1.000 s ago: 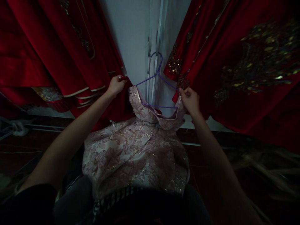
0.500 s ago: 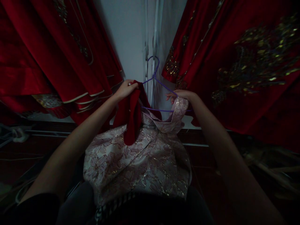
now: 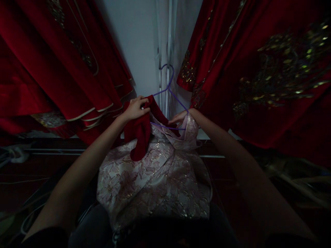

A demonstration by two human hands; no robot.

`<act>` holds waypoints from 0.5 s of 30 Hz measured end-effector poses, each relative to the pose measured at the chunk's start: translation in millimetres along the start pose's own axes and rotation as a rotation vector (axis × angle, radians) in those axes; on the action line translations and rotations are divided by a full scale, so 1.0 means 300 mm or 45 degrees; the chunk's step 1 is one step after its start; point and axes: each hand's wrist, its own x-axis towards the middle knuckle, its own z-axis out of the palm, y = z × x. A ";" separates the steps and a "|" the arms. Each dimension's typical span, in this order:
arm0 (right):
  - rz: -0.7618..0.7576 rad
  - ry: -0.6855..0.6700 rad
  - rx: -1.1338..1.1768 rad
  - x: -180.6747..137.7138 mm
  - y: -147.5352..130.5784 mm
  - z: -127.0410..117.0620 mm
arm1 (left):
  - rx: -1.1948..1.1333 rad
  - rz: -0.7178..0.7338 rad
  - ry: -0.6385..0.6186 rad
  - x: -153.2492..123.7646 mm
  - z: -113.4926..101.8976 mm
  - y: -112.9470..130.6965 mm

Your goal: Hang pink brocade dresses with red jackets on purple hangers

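Note:
A pale pink brocade dress (image 3: 155, 175) with shiny floral patterning lies across my lap, its top at a purple hanger (image 3: 178, 100). Red cloth (image 3: 141, 136), perhaps a garment, drapes over the hanger's left side and spills onto the dress. My left hand (image 3: 137, 108), a ring on one finger, is closed on this cloth at the hanger's left shoulder. On the other side, my right hand (image 3: 178, 118) reaches inward by the dress's right shoulder strap (image 3: 191, 125). Its fingers are stretched towards the red cloth inside the neckline; whether they touch it is unclear.
Red garments with pale trim (image 3: 85, 115) hang on the left. More red garments with gold sequins (image 3: 284, 72) hang on the right. Behind the hanger stands a pale wall (image 3: 129, 31) with upright metal strips. The scene is dim, with dark wooden-looking surfaces lower down.
My right hand has moved left and slightly down, its fingers now extended into the neckline. My left hand has shifted slightly down and left on the red cloth. The view has shifted a little.

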 end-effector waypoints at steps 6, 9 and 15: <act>0.065 -0.003 0.026 0.037 0.004 0.022 | 0.113 -0.034 0.054 -0.038 -0.010 0.031; 0.093 -0.079 0.030 0.056 0.010 0.038 | 0.163 -0.043 0.057 -0.041 -0.018 0.034; -0.010 -0.189 -0.073 0.107 0.055 0.052 | 0.256 -0.088 0.072 -0.050 -0.010 0.052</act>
